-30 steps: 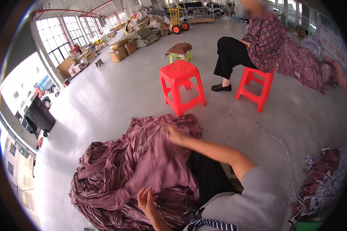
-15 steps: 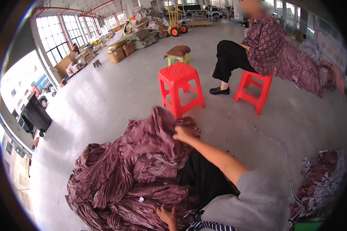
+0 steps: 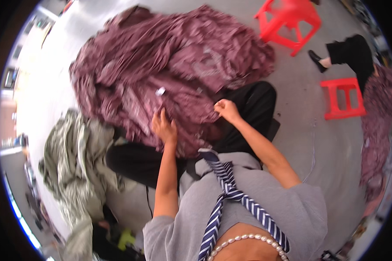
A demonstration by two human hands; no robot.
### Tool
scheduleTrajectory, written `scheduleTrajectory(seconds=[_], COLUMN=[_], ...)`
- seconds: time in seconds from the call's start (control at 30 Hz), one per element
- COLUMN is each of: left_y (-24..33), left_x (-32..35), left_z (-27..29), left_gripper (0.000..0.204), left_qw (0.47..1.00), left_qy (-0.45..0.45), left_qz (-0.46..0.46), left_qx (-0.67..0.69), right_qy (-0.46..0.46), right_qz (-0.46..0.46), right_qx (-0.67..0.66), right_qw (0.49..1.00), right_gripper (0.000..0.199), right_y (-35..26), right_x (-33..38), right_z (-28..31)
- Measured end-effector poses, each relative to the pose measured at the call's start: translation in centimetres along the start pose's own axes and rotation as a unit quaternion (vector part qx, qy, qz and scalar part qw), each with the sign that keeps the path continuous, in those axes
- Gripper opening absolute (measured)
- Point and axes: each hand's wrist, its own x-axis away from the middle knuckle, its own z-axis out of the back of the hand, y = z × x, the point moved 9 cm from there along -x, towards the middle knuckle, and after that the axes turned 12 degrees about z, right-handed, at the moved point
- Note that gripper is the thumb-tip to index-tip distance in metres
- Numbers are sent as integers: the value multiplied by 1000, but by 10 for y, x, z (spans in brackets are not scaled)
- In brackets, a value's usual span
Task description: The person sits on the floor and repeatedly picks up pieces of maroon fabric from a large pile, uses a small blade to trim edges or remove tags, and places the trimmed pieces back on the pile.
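Note:
A large heap of crumpled mauve cloth (image 3: 130, 65) spreads in front of me and comes up against my legs. My left hand (image 3: 164, 127) lies on its near part with the fingers spread. A small white tag (image 3: 160, 91) shows on the cloth just beyond those fingers. My right hand (image 3: 226, 109) is beside my right knee, at the near right of the heap. Its fingers are bent into a pinch on a fold of the mauve cloth; the fingertips are partly hidden.
Pale green cloth (image 3: 74, 156) is piled at my left. A red stool (image 3: 287, 26) stands beyond the heap on the right; another red stool (image 3: 344, 99) is farther right, beside a person's black-clad leg (image 3: 355, 54). More mauve cloth (image 3: 376, 130) lies at the right edge. A thin cord (image 3: 313, 152) trails over the floor.
The view has tipped down toward my lap. My right hand has come back from the heap's far side to beside my knee. My left hand stays on the near cloth.

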Motion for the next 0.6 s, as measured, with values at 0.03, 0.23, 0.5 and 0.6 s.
scheduleTrajectory(seconds=[0.03,0.23,0.5,0.6], left_y=[-15,-78,-124,-128], left_x=[-1,7,13,14], left_z=[7,-33,-16,-16], left_gripper=[54,27,25,24], left_qw=[998,965,948,954], left_qy=[21,-102,-71,-78], left_qz=[55,204,256,265], left_qx=[-11,126,177,117], right_qy=[-30,-78,-53,-149], right_qz=[8,-7,-51,-92], right_qx=[30,65,372,211], right_qw=[999,995,926,962], right_gripper=[14,19,63,33], right_y=[3,4,13,53], right_x=[5,9,-26,-32], right_z=[-12,-56,-51,-61])
